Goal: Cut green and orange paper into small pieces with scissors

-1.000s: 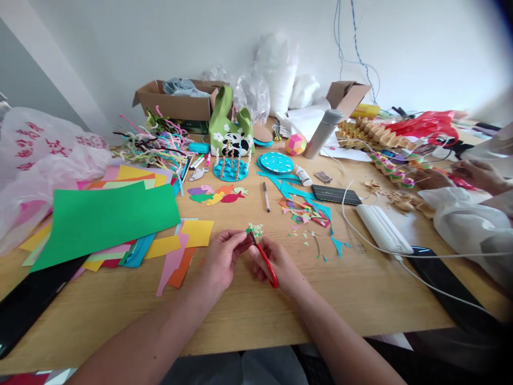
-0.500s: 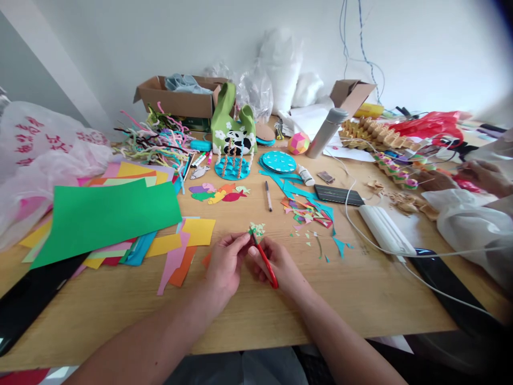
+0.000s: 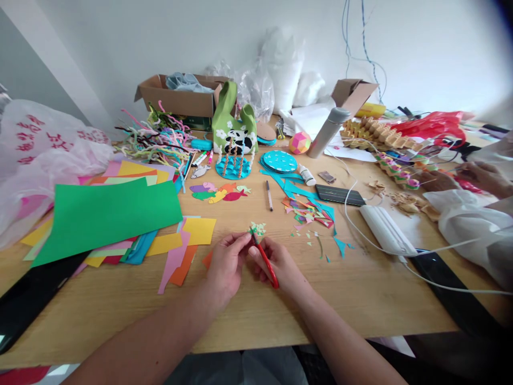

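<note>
My right hand (image 3: 276, 262) is closed round red-handled scissors (image 3: 267, 264), their blades pointing away from me and to the left. Close beside it, my left hand (image 3: 229, 256) pinches a small green piece of paper (image 3: 252, 231) by the blade tips; most of the piece is hidden by the fingers. Tiny pale green paper clippings (image 3: 259, 229) lie on the table just beyond the blades. Farther back rests a group of coloured paper fish (image 3: 218, 192), with a pen (image 3: 269, 195) to their right.
Green sheets (image 3: 116, 216) top a paper pile at left. Coloured scraps (image 3: 308, 211) and a white power strip (image 3: 387, 232) with cables lie right. Behind stand a green panda bag (image 3: 234, 128) and a grey flask (image 3: 329, 132). Another person's hands (image 3: 487, 179) are at far right.
The view has shifted very slightly. Both hands, the scissors and the green paper stay in nearly the same place.
</note>
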{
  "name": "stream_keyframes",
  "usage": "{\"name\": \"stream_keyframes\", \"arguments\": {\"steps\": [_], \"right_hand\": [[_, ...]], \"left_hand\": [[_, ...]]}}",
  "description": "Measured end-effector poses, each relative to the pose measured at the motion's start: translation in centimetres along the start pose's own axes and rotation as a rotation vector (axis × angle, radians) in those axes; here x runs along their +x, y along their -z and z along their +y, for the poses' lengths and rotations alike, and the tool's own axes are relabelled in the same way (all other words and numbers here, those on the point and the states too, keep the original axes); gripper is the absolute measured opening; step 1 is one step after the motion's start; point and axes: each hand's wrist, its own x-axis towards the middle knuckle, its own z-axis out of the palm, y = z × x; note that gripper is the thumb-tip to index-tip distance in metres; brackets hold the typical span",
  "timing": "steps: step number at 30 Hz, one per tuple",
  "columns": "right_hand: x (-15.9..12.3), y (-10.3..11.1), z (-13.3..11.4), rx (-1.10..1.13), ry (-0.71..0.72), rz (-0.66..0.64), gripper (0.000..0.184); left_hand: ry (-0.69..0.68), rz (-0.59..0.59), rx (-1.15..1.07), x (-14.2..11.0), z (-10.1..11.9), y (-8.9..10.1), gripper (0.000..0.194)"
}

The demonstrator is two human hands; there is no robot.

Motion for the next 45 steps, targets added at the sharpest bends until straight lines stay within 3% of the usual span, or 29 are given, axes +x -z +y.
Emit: {"name": "stream_keyframes", "arguments": {"steps": [24,35,45], "right_hand": [[0.0,0.0,0.2,0.019,-0.032,0.025,0.050],[0.1,0.1,-0.1,0.007,-0.084,0.035,0.049],[-0.4,0.9,-0.6,-0.020,-0.027,-0.060,0.048]], "left_hand": [[0.019,-0.047,0.030,0.3,-0.1,0.3,0.012],[-0.033,-0.046,0.062,0.7,0.1,0.4,0.012],[0.041,-0.213,0.239,2.2,2.6,1.3,0.017]]}}
